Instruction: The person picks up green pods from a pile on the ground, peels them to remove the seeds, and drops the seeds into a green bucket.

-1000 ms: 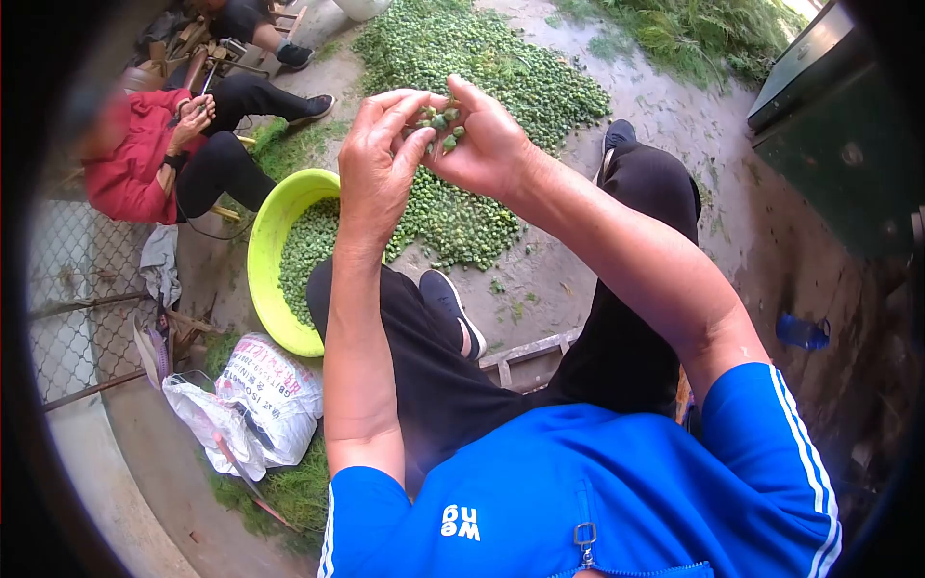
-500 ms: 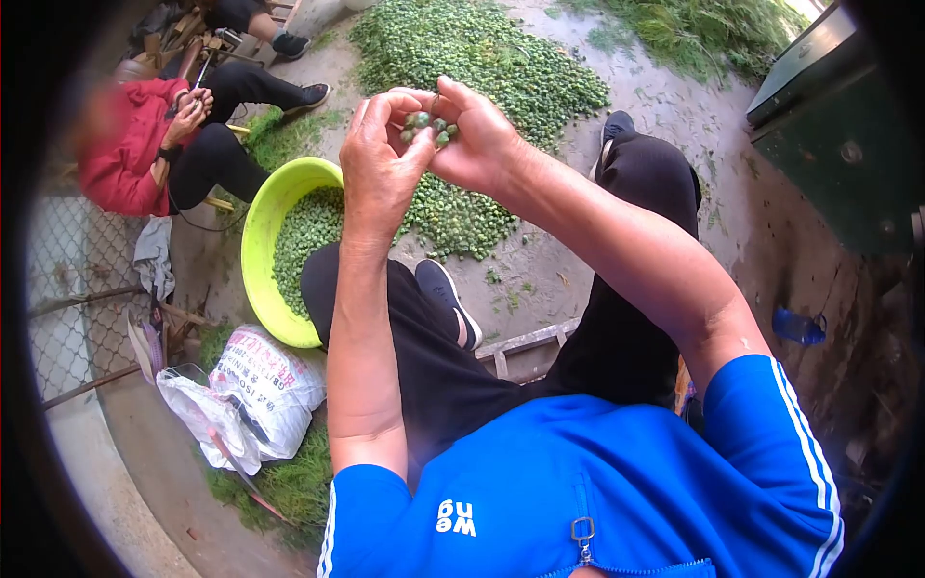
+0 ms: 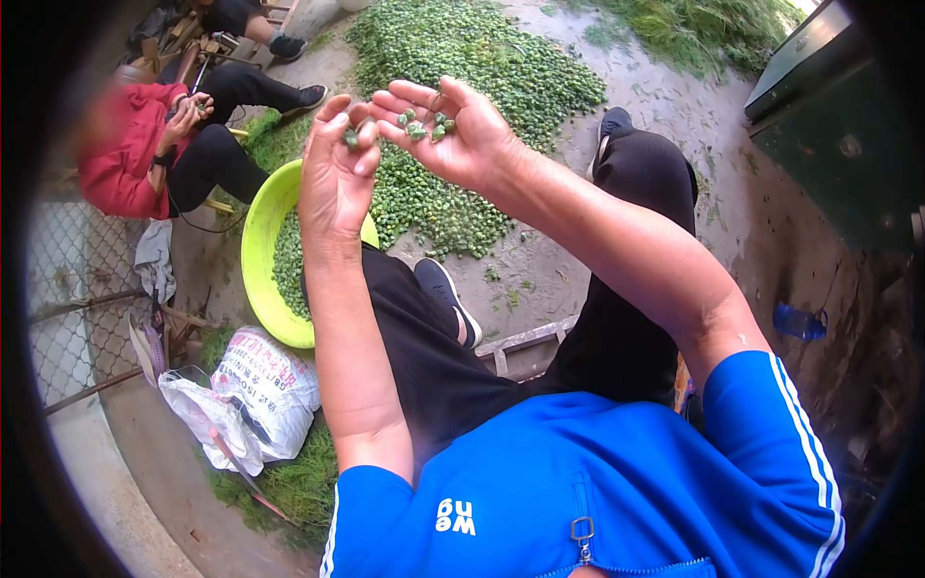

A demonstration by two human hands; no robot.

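Between the fingertips of my left hand (image 3: pixel 337 173) is a small round green fruit, perhaps a conifer cone (image 3: pixel 351 139). My right hand (image 3: pixel 453 135) is turned palm up and lightly cupped, with several more green fruits (image 3: pixel 416 128) lying on the palm and fingers. The two hands are close together but apart. Beneath them a large heap of the same green fruits (image 3: pixel 472 58) spreads over the ground. A yellow-green basin (image 3: pixel 255 255), partly filled with such fruits, stands left of my knee, partly hidden by my left hand and forearm.
Another person in a red top (image 3: pixel 125 144) sits at the left, working with their hands. A white printed sack (image 3: pixel 275 385) lies beside the basin. Feathery green branches (image 3: pixel 684 29) lie at the back right, near a dark green box-like object (image 3: pixel 838 135). A blue bottle (image 3: pixel 800 323) is at right.
My left hand has moved left, away from my right palm, with a green fruit in its fingers. My right hand has opened out, and the fruits on it now show more fully.
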